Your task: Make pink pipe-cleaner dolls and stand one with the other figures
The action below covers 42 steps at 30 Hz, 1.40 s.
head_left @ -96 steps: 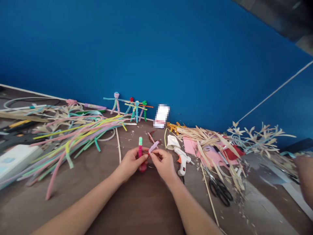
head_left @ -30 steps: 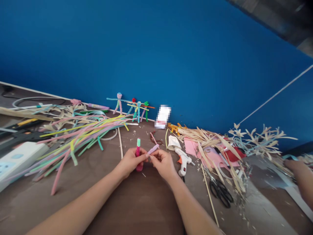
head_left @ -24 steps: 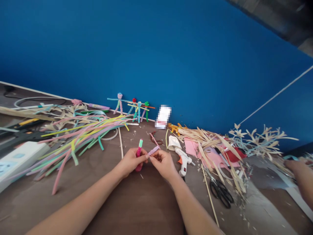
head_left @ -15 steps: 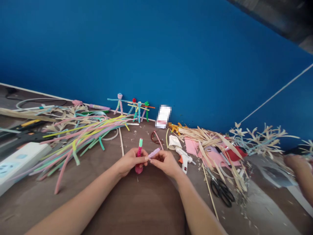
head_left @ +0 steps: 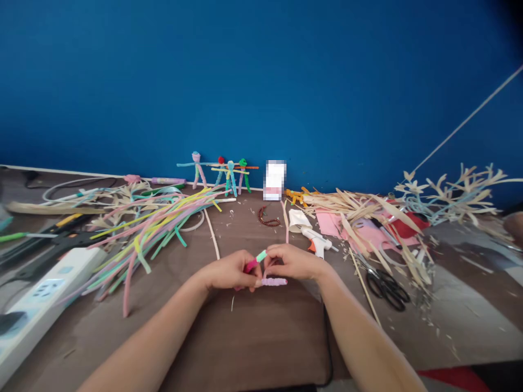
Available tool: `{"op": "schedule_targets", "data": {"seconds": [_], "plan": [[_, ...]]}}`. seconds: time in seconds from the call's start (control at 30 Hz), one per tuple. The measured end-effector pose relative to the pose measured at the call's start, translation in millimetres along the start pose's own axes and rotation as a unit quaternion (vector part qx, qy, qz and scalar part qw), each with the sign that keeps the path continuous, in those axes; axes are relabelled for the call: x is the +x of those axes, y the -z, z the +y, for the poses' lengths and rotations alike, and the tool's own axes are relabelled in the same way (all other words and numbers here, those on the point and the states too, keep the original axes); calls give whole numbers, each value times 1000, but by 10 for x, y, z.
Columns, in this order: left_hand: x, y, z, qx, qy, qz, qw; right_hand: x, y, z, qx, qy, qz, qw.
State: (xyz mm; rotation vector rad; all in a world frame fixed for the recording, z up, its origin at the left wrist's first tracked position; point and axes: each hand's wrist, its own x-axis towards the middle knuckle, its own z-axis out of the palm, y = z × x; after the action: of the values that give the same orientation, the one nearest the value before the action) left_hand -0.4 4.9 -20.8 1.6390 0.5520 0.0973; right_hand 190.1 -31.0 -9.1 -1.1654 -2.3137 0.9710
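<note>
My left hand is closed around a pink pen-like stick with a pale green end, tilted up to the right. Its thumb and fingertips also pinch the left end of a lilac pipe cleaner wound into a tight coil, which lies level with a small pinkish tip at its right end. Above the coil, my right hand has its fingers drawn together on what looks like a thin loose strand of the pipe cleaner. The right fingertips partly hide that strand and come close to the green end.
Pipe cleaner figures and a blurred-out upright panel stand against the blue wall. Loose pipe cleaners and a power strip lie left. To the right are a glue gun, scissors and dried husk strips.
The pink stick has tipped from upright to slanting right. The lilac coil has turned level, and my right hand has moved from its right end to above it. The camera view has shifted.
</note>
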Motion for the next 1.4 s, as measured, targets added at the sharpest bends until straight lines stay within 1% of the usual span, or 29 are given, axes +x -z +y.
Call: {"op": "schedule_targets", "data": {"seconds": [0.07, 0.13, 0.2, 0.27, 0.37, 0.43, 0.5, 0.57, 0.67, 0.73, 0.8, 1.0, 1.1, 1.23, 1.4], "plan": [[11, -21, 3, 58, -12, 6, 998, 4, -19, 25, -28, -3, 15, 999], [21, -35, -5, 131, -14, 34, 991, 14, -40, 40, -70, -9, 44, 997], [31, -41, -19, 199, 2, 78, 977, 32, -64, 28, -119, -15, 74, 990], [48, -40, -38, 246, 20, 128, 961, 56, -94, -14, -166, -30, 103, 980], [92, -30, -76, 261, 38, 200, 944, 95, -149, -111, -213, -60, 149, 964], [130, -20, -110, 232, 51, 245, 940, 116, -191, -174, -229, -61, 171, 956], [165, -8, -142, 178, 60, 278, 942, 130, -230, -221, -246, -43, 183, 951], [190, 2, -161, 99, 61, 303, 946, 135, -259, -248, -264, -23, 191, 945], [197, 16, -153, -51, 29, 328, 943, 134, -274, -252, -266, -6, 210, 941], [186, 29, -136, -135, 4, 327, 935, 130, -272, -237, -250, -4, 223, 942], [170, 47, -127, -189, -1, 314, 930, 128, -269, -215, -233, -5, 231, 945], [152, 114, -174, -292, 7, 281, 914, 136, -265, -156, -227, -8, 245, 943], [145, 137, -188, -341, 10, 249, 907, 138, -256, -133, -226, -11, 249, 942], [126, 142, -176, -379, 1, 202, 903, 141, -248, -98, -204, -16, 258, 944], [110, 133, -162, -376, -1, 175, 910, 166, -247, -62, -174, -19, 257, 950]]}}
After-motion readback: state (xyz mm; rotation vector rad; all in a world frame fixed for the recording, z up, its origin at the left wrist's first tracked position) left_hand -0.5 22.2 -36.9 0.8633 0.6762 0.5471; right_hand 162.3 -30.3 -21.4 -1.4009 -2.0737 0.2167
